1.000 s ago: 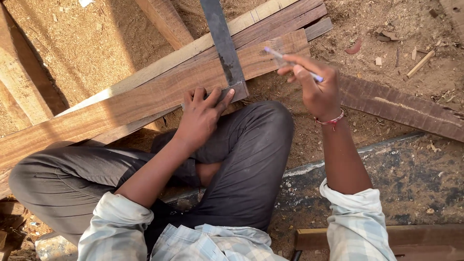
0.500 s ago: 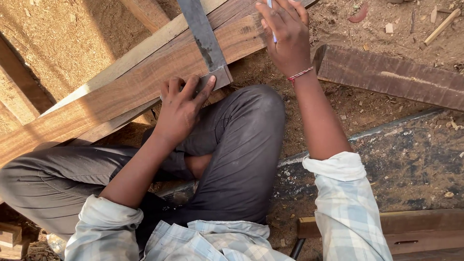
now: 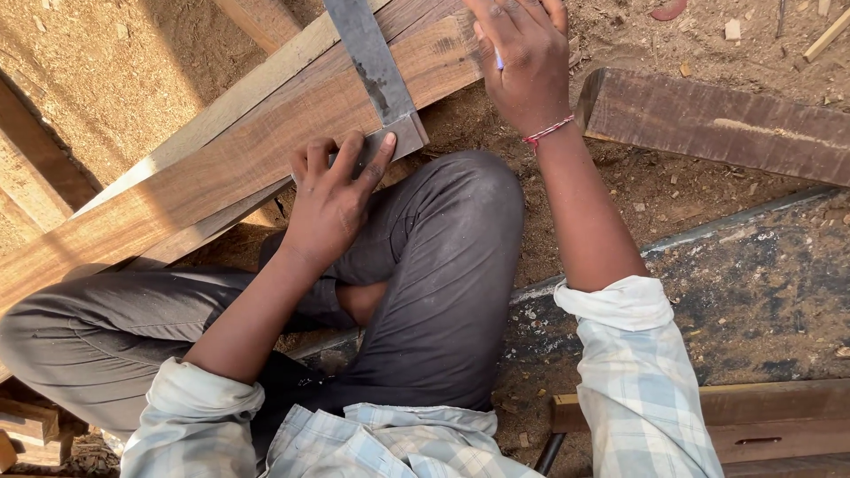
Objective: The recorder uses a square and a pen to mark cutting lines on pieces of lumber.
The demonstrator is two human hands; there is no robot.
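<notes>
Head view | we see the try square (image 3: 376,75) lying across the brown plank (image 3: 230,164), blade running toward 12 o'clock | our left hand (image 3: 332,199) presses its stock flat, nearer | our right hand (image 3: 522,66), at 2 o'clock, grips a pen (image 3: 499,60) on the plank.

This is an open-air carpentry yard. Sawdust (image 3: 115,80) covers the bare ground, rough planks (image 3: 230,168) lie stacked across each other, wood scraps (image 3: 828,35) are scattered about, and a metal square (image 3: 376,71) rests on a board.
</notes>
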